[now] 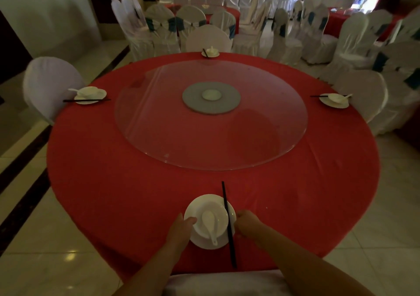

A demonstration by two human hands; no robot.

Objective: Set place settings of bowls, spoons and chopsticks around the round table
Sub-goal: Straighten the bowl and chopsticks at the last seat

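The nearest setting sits at the table's front edge: a white plate [205,244] carrying a bowl [219,213] with a white spoon [210,224] in it. Black chopsticks [228,218] lie across the plate's right side, pointing at the table's centre. My left hand [181,226] pinches the plate's left rim, its fingertips against the bowl. My right hand [247,224] has its fingers curled at the plate's right rim, just right of the chopsticks. Similar settings stand at the left [91,94], the far side [210,52] and the right [334,100].
The round table has a red cloth [113,193] and a glass turntable [159,122] in the middle. White-covered chairs stand at the left [47,84], far side [208,38] and right [361,91]; a white chair back [222,282] is right below me. More chairs crowd the back.
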